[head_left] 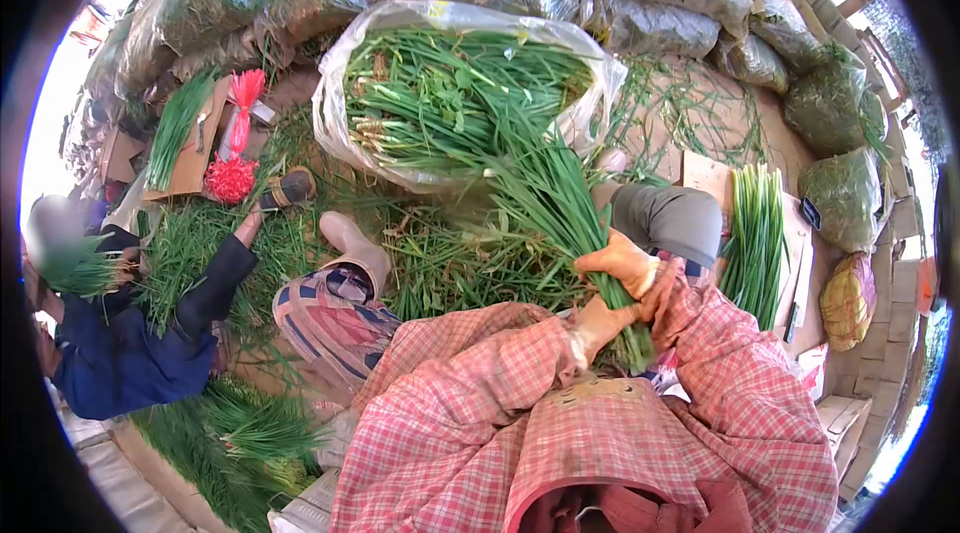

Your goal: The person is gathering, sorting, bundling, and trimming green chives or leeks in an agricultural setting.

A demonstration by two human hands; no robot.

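A long bunch of green leafy stalks (555,195) stretches from the open plastic bag (333,113) down to my lap. My right hand (622,263), in an orange glove, is closed around the bunch. Just below it, my left hand (603,325) is wrapped round the same bunch near its lower end. The bag in front of me is full of similar green stalks (450,83). To my right, a neat row of stalks (753,243) lies on a board (705,176).
Stuffed plastic bags (655,28) are stacked along the back. Red ties (232,178) lie at the left near cut stalks (182,128). A co-worker in dark blue (140,353) sits at the left, holding greens. Loose leaves (450,268) cover the floor between my boots.
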